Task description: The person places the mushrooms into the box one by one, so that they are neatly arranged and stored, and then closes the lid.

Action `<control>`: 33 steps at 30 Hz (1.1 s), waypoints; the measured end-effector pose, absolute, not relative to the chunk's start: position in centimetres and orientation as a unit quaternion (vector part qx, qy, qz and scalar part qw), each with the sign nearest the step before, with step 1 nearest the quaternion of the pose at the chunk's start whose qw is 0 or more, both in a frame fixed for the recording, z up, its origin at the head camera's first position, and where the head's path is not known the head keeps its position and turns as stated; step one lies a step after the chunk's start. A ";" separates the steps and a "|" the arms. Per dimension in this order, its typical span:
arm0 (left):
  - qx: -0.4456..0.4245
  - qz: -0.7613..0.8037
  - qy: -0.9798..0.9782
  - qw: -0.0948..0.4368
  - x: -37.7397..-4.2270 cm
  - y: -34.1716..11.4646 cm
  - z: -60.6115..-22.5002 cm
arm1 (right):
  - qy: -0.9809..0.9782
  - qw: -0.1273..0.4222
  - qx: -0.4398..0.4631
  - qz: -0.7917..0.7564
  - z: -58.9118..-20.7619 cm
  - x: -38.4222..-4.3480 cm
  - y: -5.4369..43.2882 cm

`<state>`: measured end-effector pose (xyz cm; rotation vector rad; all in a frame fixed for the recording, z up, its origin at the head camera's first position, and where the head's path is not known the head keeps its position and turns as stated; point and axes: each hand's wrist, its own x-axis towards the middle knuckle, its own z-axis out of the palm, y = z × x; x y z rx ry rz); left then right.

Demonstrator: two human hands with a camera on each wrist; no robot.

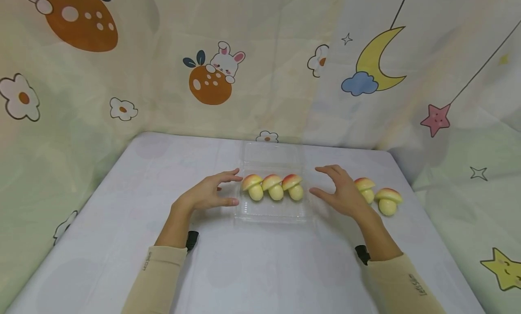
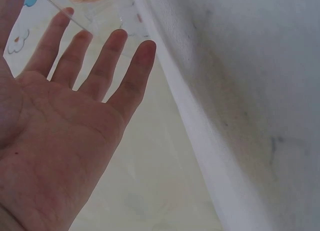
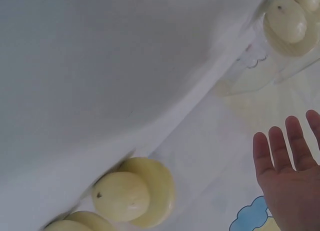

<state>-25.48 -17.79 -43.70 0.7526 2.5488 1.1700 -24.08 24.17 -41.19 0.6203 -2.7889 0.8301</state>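
Observation:
Three yellow mushroom-shaped pieces with reddish caps lie in a row inside a clear plastic box. Its transparent lid is folded back toward the wall. My left hand holds nothing, its fingertips right at the box's left side; the left wrist view shows the palm with fingers spread. Just off the box's right side is my right hand, thumb and fingers apart and nothing between them. Two more mushrooms sit on the table beyond it, one partly hidden behind the hand.
A white cloth covers the table. Printed fabric walls rise at the back and both sides. In the right wrist view the loose mushrooms lie well apart from the fingers.

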 end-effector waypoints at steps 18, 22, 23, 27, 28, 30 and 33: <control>0.258 0.403 0.870 0.119 -25.5 -17.7 -43.7 | -0.929 0.109 0.206 0.287 -41.3 -23.3 26.9; 0.260 0.408 0.866 0.123 -25.5 -17.6 -43.9 | -0.934 0.087 0.202 0.280 -40.6 -23.0 28.0; 0.261 0.408 0.866 0.124 -25.4 -17.5 -44.0 | -0.936 0.083 0.201 0.276 -40.5 -22.9 28.3; 0.259 0.407 0.866 0.127 -25.4 -17.4 -44.1 | -0.940 0.083 0.204 0.262 -39.9 -22.5 29.7; 0.258 0.407 0.867 0.126 -25.4 -17.4 -44.1 | -0.940 0.086 0.204 0.261 -39.8 -22.4 29.9; 0.256 0.406 0.868 0.124 -25.4 -17.5 -44.0 | -0.938 0.097 0.206 0.262 -39.8 -22.4 30.4; 0.255 0.407 0.868 0.123 -25.4 -17.6 -43.9 | -0.936 0.110 0.203 0.265 -39.9 -22.3 31.0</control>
